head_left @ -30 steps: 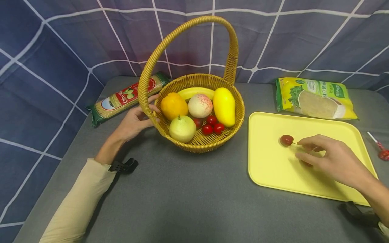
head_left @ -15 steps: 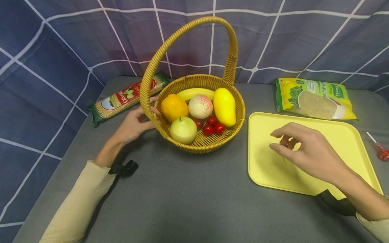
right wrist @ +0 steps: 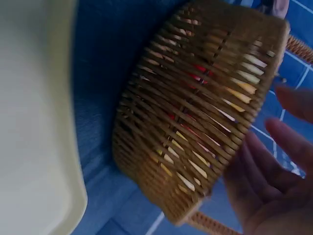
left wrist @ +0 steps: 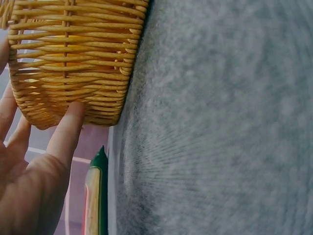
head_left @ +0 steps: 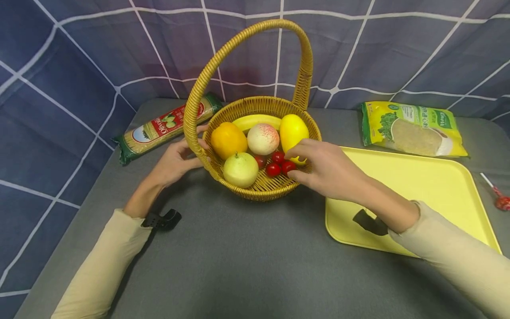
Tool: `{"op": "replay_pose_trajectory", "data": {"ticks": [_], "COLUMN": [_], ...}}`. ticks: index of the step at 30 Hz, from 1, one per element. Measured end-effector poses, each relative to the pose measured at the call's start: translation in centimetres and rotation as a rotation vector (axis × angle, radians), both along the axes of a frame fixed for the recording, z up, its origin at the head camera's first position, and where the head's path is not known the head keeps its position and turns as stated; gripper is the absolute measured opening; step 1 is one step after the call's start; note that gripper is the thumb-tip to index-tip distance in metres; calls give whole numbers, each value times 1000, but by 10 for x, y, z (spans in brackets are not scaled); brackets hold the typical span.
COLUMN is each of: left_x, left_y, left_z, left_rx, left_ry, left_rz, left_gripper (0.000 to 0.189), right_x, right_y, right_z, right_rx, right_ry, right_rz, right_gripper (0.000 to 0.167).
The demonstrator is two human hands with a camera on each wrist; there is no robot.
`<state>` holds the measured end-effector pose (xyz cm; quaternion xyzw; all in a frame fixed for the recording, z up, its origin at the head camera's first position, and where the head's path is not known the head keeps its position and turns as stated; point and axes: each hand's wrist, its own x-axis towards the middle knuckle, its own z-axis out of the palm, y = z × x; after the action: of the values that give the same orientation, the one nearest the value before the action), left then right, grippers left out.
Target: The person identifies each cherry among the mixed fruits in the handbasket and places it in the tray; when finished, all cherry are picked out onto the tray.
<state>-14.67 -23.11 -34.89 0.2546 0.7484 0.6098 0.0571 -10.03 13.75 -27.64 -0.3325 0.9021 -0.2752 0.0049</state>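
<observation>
In the head view a wicker basket (head_left: pixel 255 195) with a tall handle holds a pear (head_left: pixel 241 170), an orange (head_left: pixel 229 141), a peach (head_left: pixel 263 139), a banana (head_left: pixel 255 120), a mango (head_left: pixel 293 132) and several cherries (head_left: pixel 273 169). My left hand (head_left: pixel 177 159) touches the basket's left side. In the left wrist view, a finger (left wrist: pixel 68 129) of it lies along the weave. My right hand (head_left: pixel 326 168) is over the basket's right rim, fingertips close beside the cherries. No cherry shows between its fingers in the right wrist view; part of the grasp is hidden.
A yellow tray (head_left: pixel 446 190) lies right of the basket, partly under my right forearm. Behind it is a yellow-green food bag (head_left: pixel 414 128). A pasta packet (head_left: pixel 159 128) lies behind my left hand. A lollipop (head_left: pixel 500 199) is at the far right.
My right hand pinched a cherry on the tray and carried it left to the basket; that cherry is now out of sight. My left hand stays at the basket.
</observation>
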Motion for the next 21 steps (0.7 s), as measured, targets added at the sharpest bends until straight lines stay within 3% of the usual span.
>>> {"op": "replay_pose_trajectory", "data": {"ticks": [4,8,21], "left_x": [1,1,1], "left_y": [0,1,1], "left_z": [-1,0,1], "left_rx": [-4,-3,4], "left_ry": [-9,-16,-20], "left_rz": [4,5,8], "left_gripper": [26,25,25], "right_x": [-19,-31,-40], "right_y": [-14,-19,-29], "right_z": [-4,-7,-11], "right_rx": [111,198,333], "right_ry": [-124,-188,-208], "right_rz": [38,73,55], "right_gripper": [30,29,27]}}
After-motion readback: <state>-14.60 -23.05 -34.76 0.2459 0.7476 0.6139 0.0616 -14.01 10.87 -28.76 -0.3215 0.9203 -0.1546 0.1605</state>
